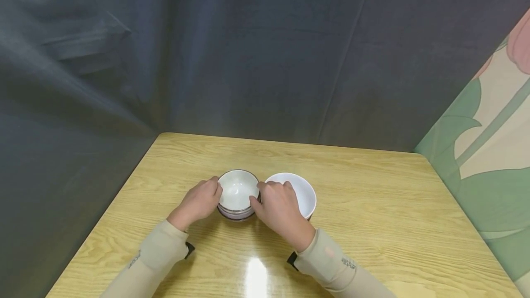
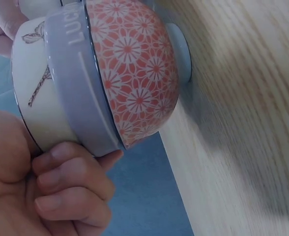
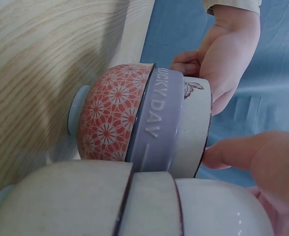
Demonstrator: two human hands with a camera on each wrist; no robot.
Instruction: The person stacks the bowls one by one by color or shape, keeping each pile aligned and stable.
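Three nested bowls stand upright in a stack: a red flower-patterned bowl [image 2: 139,73] at the bottom, a lavender bowl [image 3: 157,118] with raised lettering above it, and a cream bowl [image 1: 237,190] with brown drawings on top. At the cream bowl's left side, my left hand [image 1: 201,200] grips the rim, its curled fingertips reaching down to the lavender bowl. My right hand [image 1: 279,208] pinches the opposite rim, thumb toward the inside; its other fingers are partly hidden in the right wrist view. Close beside stands a second stack, topped by a white bowl [image 1: 306,197], partly covered by my right hand.
Lower in the second stack are a narrow-showing pale bowl [image 3: 149,206] and a larger off-white bowl [image 3: 61,196]. Everything stands on a wood-grain table [image 1: 393,206]. Dark cloth [image 1: 265,59] hangs behind and to the left; a flower-print panel [image 1: 488,151] borders the right.
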